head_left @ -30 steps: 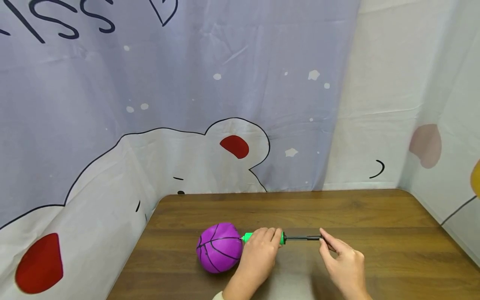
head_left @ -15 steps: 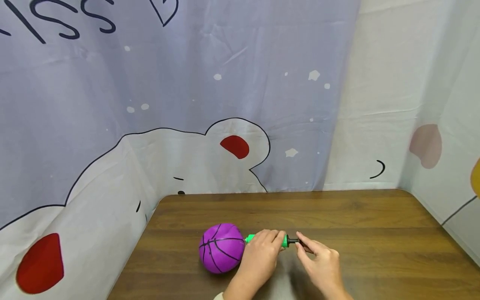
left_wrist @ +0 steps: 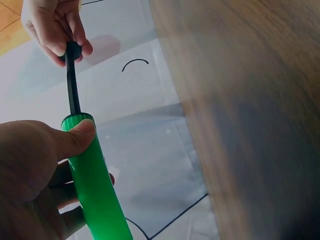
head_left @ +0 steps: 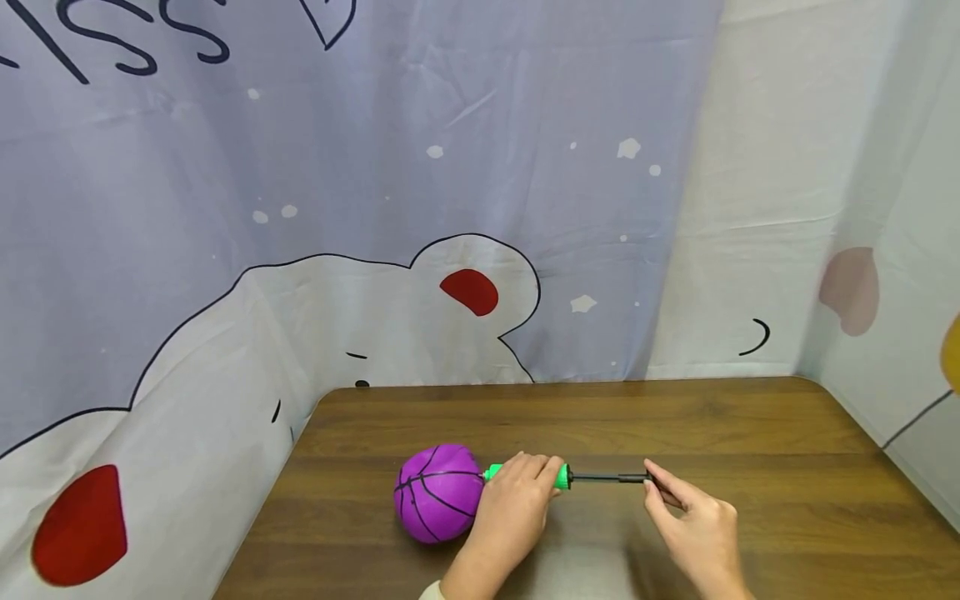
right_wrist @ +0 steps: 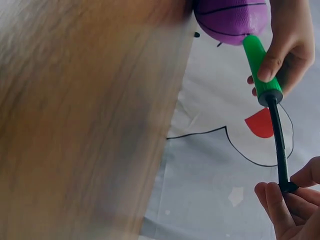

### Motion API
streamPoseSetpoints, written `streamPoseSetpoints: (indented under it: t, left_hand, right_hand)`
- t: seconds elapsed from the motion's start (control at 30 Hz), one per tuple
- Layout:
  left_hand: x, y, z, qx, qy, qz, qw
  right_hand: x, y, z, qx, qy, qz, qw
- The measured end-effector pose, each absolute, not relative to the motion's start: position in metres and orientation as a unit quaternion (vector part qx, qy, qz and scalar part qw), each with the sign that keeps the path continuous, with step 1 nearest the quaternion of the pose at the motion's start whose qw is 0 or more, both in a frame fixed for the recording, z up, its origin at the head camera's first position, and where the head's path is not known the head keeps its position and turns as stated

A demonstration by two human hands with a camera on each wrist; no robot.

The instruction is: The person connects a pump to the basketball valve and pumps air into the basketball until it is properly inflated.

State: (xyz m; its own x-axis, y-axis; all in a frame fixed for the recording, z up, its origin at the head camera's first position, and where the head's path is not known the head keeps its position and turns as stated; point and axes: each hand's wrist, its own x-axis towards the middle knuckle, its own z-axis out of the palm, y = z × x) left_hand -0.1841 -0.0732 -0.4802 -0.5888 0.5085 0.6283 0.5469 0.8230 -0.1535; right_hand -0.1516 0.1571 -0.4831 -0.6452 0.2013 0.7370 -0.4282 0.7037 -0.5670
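A purple ball (head_left: 438,493) with black basketball lines sits on the table, its top slightly dented. The nozzle end of a green hand pump (left_wrist: 97,180) meets the ball's right side. My left hand (head_left: 516,508) grips the pump's barrel, thumb along it near the cap in the left wrist view. Out to the right, my right hand (head_left: 697,525) pinches the black knob (right_wrist: 288,187) at the end of the pump's rod (head_left: 607,477). That rod stands drawn well out of the barrel.
The brown wooden table (head_left: 810,500) spreads around the hands and ball. Behind it and at the sides hangs a printed cloth (head_left: 480,167) with bear shapes, stars and red patches.
Half a second ago my right hand had pushed the rod into the barrel; now it has drawn it back out to the right. The ball has shifted very slightly left.
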Motion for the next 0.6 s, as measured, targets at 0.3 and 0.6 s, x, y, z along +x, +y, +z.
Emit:
streamPoseSetpoints:
  t: [0.3, 0.6]
  left_hand:
    - [-0.186, -0.075, -0.48, -0.295, -0.888, -0.027, 0.351]
    - [-0.184, -0.071, -0.479, -0.299, -0.879, -0.007, 0.37]
  right_hand:
    - [-0.149, 0.169, -0.48, 0.046, -0.834, 0.371, 0.406]
    - [-0.15, 0.164, -0.48, 0.054, -0.832, 0.364, 0.415]
